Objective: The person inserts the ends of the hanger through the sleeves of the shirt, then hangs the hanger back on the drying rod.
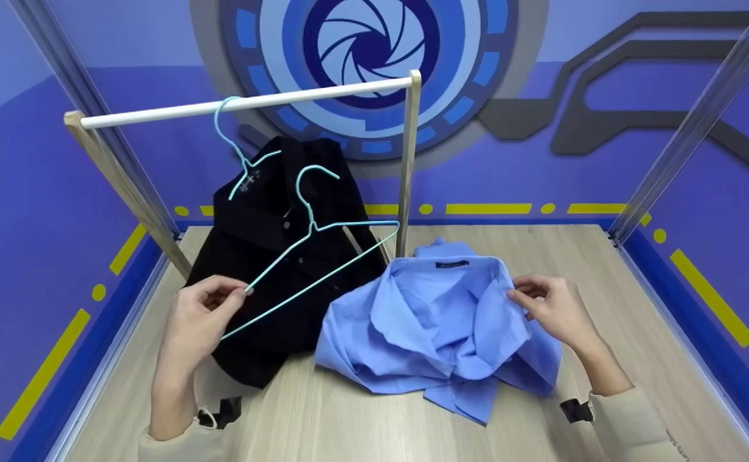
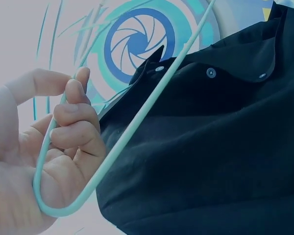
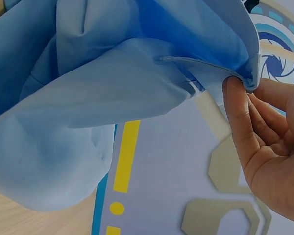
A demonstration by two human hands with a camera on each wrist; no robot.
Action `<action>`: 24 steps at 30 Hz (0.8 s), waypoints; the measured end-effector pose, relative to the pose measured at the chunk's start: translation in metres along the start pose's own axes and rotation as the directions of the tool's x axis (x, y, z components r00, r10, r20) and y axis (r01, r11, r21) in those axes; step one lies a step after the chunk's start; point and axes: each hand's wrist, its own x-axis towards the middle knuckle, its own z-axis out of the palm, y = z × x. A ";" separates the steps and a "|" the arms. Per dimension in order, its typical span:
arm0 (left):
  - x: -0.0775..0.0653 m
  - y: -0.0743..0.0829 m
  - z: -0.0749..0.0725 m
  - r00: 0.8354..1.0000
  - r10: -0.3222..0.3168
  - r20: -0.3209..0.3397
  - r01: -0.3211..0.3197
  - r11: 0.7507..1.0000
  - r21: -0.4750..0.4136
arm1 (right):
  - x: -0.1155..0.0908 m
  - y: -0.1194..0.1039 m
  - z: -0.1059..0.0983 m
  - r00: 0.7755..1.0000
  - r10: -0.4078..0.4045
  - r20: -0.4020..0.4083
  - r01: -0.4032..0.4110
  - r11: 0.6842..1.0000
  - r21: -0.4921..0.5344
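Observation:
In the head view my left hand [image 1: 196, 321] pinches one arm of a mint-green wire hanger [image 1: 291, 298], its hook pointing up. The hanger's lower corner curves past the palm in the left wrist view. My right hand [image 1: 555, 308] pinches the collar edge of a blue shirt [image 1: 413, 359]. This shirt is bunched, its neck opening facing up and a dark label [image 1: 453, 264] inside the collar. Between thumb and fingers, the folded blue cloth [image 3: 252, 81] shows in the right wrist view. Behind the held hanger, a black shirt [image 1: 252, 256] hangs on a second mint hanger [image 1: 226, 131].
A small rack with a white rail [image 1: 310, 95] and wooden posts [image 1: 408, 160] stands at the back left. Its rail carries the second hanger's hook. Purple-blue walls [image 1: 496, 173] with yellow marks surround the light wooden tabletop [image 1: 349, 430].

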 end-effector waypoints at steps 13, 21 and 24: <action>-0.002 -0.004 -0.004 0.998 0.033 0.062 -0.030 0.999 -0.043 | 0.002 0.001 0.002 1.000 0.010 -0.007 -0.010 1.000 -0.003; -0.002 -0.005 -0.002 0.989 0.083 0.127 -0.073 0.995 -0.075 | 0.002 -0.002 0.003 1.000 -0.005 -0.026 0.005 1.000 -0.007; -0.002 -0.007 0.000 0.985 0.093 0.145 -0.083 0.994 -0.072 | 0.003 -0.005 0.004 0.999 -0.016 -0.033 0.016 1.000 -0.009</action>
